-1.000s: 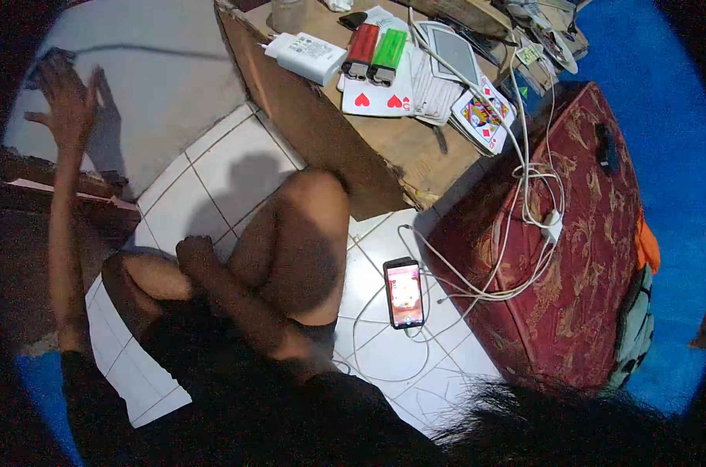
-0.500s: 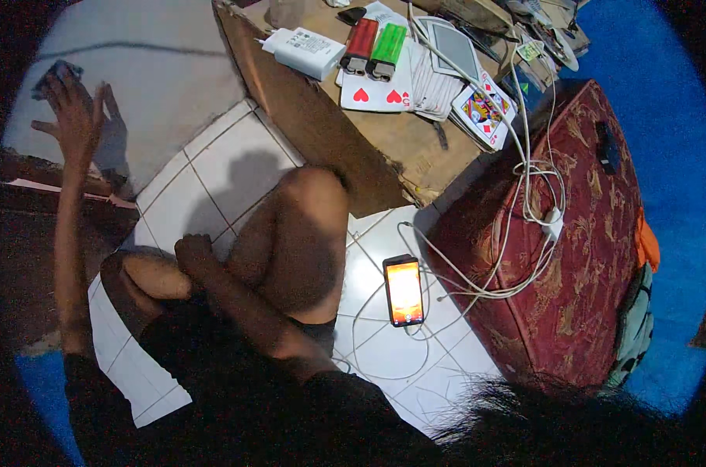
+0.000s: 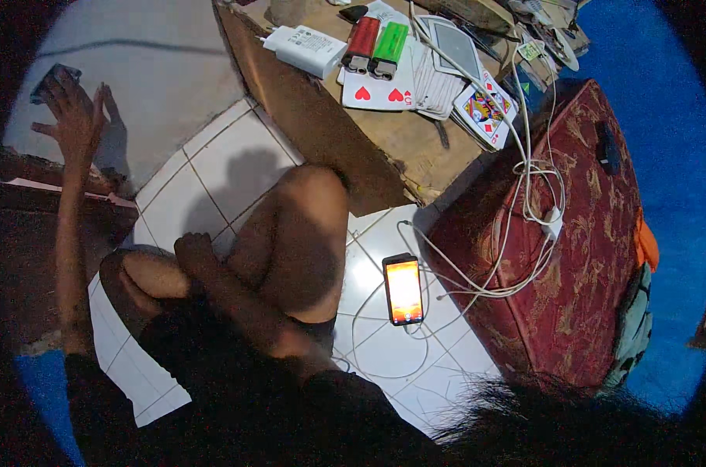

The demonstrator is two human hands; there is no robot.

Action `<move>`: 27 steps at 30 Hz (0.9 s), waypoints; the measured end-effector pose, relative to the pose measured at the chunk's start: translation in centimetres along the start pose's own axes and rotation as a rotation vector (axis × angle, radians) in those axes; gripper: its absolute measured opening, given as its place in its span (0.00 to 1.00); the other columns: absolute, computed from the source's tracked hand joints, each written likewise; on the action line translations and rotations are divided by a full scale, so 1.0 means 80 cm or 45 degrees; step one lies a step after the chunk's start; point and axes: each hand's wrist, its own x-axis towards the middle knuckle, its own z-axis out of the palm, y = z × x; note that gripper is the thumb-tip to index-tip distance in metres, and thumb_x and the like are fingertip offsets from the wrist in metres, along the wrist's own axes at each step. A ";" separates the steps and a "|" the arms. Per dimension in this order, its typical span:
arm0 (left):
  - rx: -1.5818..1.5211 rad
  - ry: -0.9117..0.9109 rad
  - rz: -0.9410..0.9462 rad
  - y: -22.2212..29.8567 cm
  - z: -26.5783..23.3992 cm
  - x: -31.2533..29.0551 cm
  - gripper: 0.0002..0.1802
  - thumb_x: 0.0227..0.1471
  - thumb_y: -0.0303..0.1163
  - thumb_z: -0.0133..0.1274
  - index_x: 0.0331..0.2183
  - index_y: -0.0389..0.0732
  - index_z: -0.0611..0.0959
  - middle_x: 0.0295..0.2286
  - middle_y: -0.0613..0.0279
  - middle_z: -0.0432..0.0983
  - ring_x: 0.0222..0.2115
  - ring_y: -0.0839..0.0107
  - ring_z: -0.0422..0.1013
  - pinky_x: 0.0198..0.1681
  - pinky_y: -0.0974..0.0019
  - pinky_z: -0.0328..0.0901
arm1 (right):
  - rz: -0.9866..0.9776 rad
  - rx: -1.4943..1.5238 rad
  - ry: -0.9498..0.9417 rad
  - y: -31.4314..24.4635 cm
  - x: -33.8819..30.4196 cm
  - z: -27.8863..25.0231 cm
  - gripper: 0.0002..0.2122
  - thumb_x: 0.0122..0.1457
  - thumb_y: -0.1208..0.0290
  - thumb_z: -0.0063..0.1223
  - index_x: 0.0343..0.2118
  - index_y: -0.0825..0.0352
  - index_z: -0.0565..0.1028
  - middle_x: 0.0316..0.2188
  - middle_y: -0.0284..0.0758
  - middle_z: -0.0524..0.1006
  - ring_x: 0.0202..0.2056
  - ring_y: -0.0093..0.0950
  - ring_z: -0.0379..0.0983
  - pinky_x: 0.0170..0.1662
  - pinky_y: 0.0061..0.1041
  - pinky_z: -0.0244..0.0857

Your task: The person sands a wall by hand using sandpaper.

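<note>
My left hand (image 3: 73, 121) is stretched out to the pale wall at the upper left. Its fingers are spread, and the fingertips lie over a small dark, box-like fitting (image 3: 38, 87), which they partly cover. Whether it is a switch or a socket, I cannot tell. Between my bent legs, my right hand (image 3: 193, 253) rests closed in a loose fist, dim in shadow, with nothing showing in it. A phone (image 3: 403, 290) with a bright orange and white screen lies on the white tiles to the right of my knee, a cable by its lower end.
On a worn wooden table (image 3: 439, 171) lie a white charger plug (image 3: 306, 50), a red lighter (image 3: 361, 45), a green lighter (image 3: 388, 50) and playing cards (image 3: 485, 113). White cables (image 3: 524, 187) hang down over a dark red patterned cushion (image 3: 571, 257). Blue flooring (image 3: 664, 117) lies beyond it.
Almost nothing differs. My left hand stays at the dark fitting on the wall, its fingers shifted very slightly, and my right hand has kept its place.
</note>
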 end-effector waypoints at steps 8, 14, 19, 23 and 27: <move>0.041 0.061 -0.122 -0.019 0.000 0.039 0.53 0.61 0.70 0.42 0.71 0.41 0.53 0.69 0.40 0.48 0.68 0.37 0.49 0.49 0.03 0.43 | 0.291 -0.666 -0.180 -0.068 0.018 0.002 0.08 0.57 0.67 0.57 0.34 0.64 0.83 0.35 0.43 0.81 0.39 0.40 0.80 0.44 0.48 0.69; 0.454 -0.844 -0.013 0.006 -0.041 0.013 0.50 0.62 0.67 0.44 0.72 0.47 0.51 0.70 0.40 0.43 0.70 0.35 0.43 0.48 0.01 0.42 | -0.062 0.000 0.049 -0.013 -0.007 0.009 0.10 0.56 0.68 0.57 0.37 0.64 0.84 0.40 0.43 0.82 0.44 0.43 0.80 0.46 0.51 0.69; -0.150 -0.028 -0.083 -0.014 -0.025 0.033 0.47 0.61 0.64 0.49 0.72 0.57 0.53 0.70 0.39 0.45 0.69 0.32 0.44 0.46 0.00 0.44 | -0.014 0.146 -0.102 -0.006 0.000 -0.019 0.10 0.56 0.68 0.57 0.37 0.65 0.84 0.39 0.44 0.82 0.44 0.44 0.80 0.47 0.51 0.69; 1.081 -1.386 0.074 0.029 -0.062 0.076 0.50 0.62 0.68 0.44 0.72 0.47 0.53 0.70 0.40 0.46 0.68 0.35 0.47 0.51 0.03 0.41 | 0.008 0.129 -0.115 0.010 -0.009 -0.022 0.10 0.56 0.69 0.56 0.37 0.65 0.84 0.39 0.44 0.83 0.44 0.45 0.81 0.47 0.51 0.69; 0.272 -0.279 -0.107 -0.007 -0.021 0.036 0.51 0.62 0.68 0.42 0.71 0.42 0.53 0.69 0.40 0.47 0.68 0.36 0.47 0.52 0.04 0.42 | -0.015 0.144 -0.024 -0.009 -0.004 -0.015 0.09 0.56 0.70 0.56 0.37 0.65 0.84 0.37 0.43 0.83 0.44 0.44 0.80 0.48 0.49 0.68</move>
